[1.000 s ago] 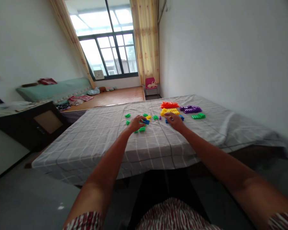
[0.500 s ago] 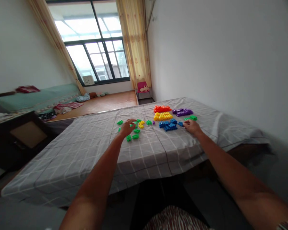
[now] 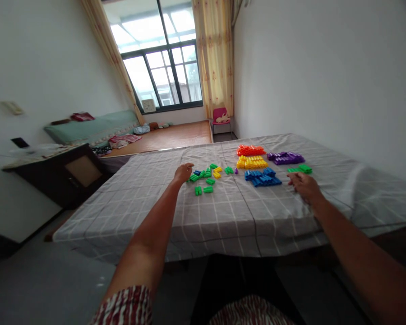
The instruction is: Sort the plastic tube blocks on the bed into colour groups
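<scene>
Small plastic blocks lie sorted by colour on the cloth-covered bed. My left hand (image 3: pixel 183 172) hovers at the left edge of a loose cluster of green blocks (image 3: pixel 209 181), fingers partly stretched and nothing seen in them. A single blue block (image 3: pixel 196 172) and a few yellow blocks (image 3: pixel 217 172) lie in that cluster. My right hand (image 3: pixel 303 184) has its fingers apart, just in front of a short row of green blocks (image 3: pixel 301 169). To its left sits the blue pile (image 3: pixel 262 177). Behind are yellow (image 3: pixel 252 162), red-orange (image 3: pixel 250 150) and purple (image 3: pixel 286 158) piles.
A grey checked cloth (image 3: pixel 149 198) covers the surface, with its front edge near my body. A small purple piece (image 3: pixel 236 171) lies mid-surface. Beyond are a wooden platform (image 3: pixel 182 134), a pink chair (image 3: pixel 221 116) and a dark cabinet (image 3: pixel 61 176). A white wall (image 3: pixel 325 81) stands right.
My right hand has let go of the blue block it held beside the blue pile. My left hand has drawn to the left side of the green cluster. The view has turned left.
</scene>
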A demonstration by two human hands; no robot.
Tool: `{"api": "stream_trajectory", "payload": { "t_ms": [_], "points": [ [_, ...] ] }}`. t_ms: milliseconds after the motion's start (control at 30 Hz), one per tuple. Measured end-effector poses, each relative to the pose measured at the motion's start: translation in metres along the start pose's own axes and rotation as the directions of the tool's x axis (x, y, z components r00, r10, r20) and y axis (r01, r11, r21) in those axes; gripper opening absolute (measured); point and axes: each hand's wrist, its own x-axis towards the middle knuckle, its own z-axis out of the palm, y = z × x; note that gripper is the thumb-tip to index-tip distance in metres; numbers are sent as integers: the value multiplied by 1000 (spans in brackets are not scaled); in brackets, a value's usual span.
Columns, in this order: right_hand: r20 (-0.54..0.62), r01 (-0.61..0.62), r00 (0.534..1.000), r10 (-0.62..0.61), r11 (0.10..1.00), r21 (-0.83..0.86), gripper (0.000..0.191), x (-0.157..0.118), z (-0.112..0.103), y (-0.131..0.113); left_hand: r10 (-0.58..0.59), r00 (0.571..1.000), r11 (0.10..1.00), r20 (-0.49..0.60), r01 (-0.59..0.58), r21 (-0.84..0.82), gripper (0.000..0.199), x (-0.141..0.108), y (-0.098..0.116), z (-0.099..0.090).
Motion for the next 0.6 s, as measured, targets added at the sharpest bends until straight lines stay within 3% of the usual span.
{"api": "stream_trajectory", "payload": {
  "t_ms": [100, 167, 233, 333, 433, 533, 600],
  "points": [
    [13, -1, 1000, 0, 997, 71, 40, -2, -1, 1, 90, 985, 994, 147, -99, 55, 44, 13, 11, 10],
    [31, 9, 999, -12, 998, 66, 39, -3, -2, -1, 101, 960, 990, 262, -123, 70, 45, 19, 15, 16],
    [39, 17, 999, -19, 998, 65, 38, -5, -2, -4, 82, 949, 989, 305, -114, 89, 45, 23, 16, 19],
    [42, 20, 999, -23, 996, 82, 37, -7, -1, -7, 65, 964, 986, 256, -101, 129, 40, 26, 11, 18],
    [49, 39, 998, -43, 996, 81, 39, -8, -2, -12, 64, 990, 991, 125, -78, 109, 35, 24, 12, 14],
    [-21, 117, 993, -116, 991, 61, 39, -7, 0, -30, 135, 991, 988, 1, -135, -80, 37, 16, 38, 13],
    [-35, 202, 979, -200, 977, 74, 39, -7, 6, -51, 266, 964, 928, 22, -250, -275, 41, 8, 71, 17]
  ]
}}
